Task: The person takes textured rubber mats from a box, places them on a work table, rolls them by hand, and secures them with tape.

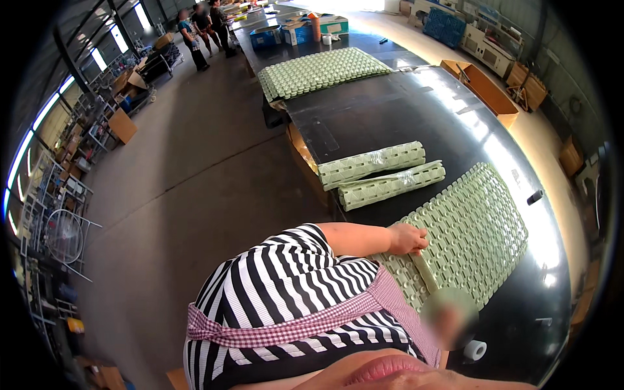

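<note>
A pale green mat [474, 227] of perforated, knobbly plastic lies on the black table in front of me. Its near end is turned back over itself, showing small round suction cups. At the far corner of this fold, my left hand [408, 239] is closed on the mat's edge. My right hand [450, 325] is by the near end of the fold, but a blur covers it, so its fingers and any hold cannot be made out. Beyond the mat, two rolled green mats [374, 164] lie side by side, with shiny clear wrapping round their middles.
A white roll [476, 350] rests near me, and a small black object [535, 197] by the right edge. Farther along the table are flat stacked mats [325, 70] and blue boxes [298, 32]. Cardboard boxes [481, 91] stand right of the table; people [203, 29] stand far left.
</note>
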`<move>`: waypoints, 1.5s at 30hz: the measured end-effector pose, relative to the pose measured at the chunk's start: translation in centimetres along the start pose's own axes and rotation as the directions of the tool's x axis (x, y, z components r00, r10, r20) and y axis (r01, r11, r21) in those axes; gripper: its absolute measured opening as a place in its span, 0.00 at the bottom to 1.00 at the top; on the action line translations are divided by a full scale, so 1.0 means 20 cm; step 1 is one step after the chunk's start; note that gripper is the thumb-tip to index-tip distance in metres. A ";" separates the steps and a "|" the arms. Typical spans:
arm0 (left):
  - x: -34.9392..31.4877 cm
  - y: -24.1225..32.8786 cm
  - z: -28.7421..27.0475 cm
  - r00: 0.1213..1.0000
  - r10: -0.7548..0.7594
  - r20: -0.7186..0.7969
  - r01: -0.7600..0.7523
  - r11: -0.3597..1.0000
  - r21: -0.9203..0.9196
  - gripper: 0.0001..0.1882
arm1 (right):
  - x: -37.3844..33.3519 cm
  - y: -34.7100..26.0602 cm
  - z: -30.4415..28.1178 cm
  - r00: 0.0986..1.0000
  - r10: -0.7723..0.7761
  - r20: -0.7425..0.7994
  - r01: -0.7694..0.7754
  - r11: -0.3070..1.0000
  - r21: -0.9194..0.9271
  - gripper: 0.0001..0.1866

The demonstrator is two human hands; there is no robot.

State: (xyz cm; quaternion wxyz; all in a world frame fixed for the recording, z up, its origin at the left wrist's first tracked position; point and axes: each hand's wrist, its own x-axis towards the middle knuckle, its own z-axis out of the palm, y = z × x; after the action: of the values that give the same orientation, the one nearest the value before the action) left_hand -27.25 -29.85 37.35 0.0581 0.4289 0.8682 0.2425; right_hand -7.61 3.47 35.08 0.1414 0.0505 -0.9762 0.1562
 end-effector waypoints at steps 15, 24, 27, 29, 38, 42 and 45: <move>0.20 -0.06 0.01 0.986 0.124 -0.108 -0.119 0.991 0.057 0.12 | 0.19 0.08 -0.11 0.959 0.242 0.149 -0.247 0.969 0.020 0.23; 0.27 0.12 0.00 0.984 0.018 -0.179 0.035 0.956 0.291 0.08 | 0.20 0.04 0.02 0.991 0.131 -0.033 -0.135 0.951 -0.279 0.11; 0.19 0.22 0.03 0.999 -0.029 -0.036 0.039 0.951 0.308 0.22 | 0.10 -0.09 -0.01 0.981 0.164 -0.105 -0.178 0.974 -0.142 0.23; 0.08 0.18 0.20 0.990 0.051 -0.128 -0.025 0.980 0.198 0.33 | 0.04 -0.15 -0.04 0.978 0.201 0.049 -0.187 0.961 -0.203 0.36; 0.84 0.06 0.14 0.982 -0.185 -0.039 0.189 0.940 0.286 0.44 | 0.62 0.37 0.12 0.975 0.171 -0.139 -0.214 0.886 -0.411 0.37; 1.14 0.02 0.06 0.953 -0.304 0.005 0.292 0.919 0.265 0.43 | 0.86 0.46 0.06 0.954 0.167 -0.251 -0.240 0.924 -0.298 0.29; 1.25 -0.05 0.10 0.959 -0.281 -0.038 0.281 0.927 0.247 0.36 | 0.79 0.37 0.10 0.960 0.242 -0.140 -0.272 0.924 -0.269 0.24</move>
State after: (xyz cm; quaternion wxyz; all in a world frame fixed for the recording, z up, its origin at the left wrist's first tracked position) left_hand -42.96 -10.38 37.87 0.0370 0.3039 0.9443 0.1207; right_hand -24.32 9.00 35.72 0.1764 -0.1073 -0.9779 0.0330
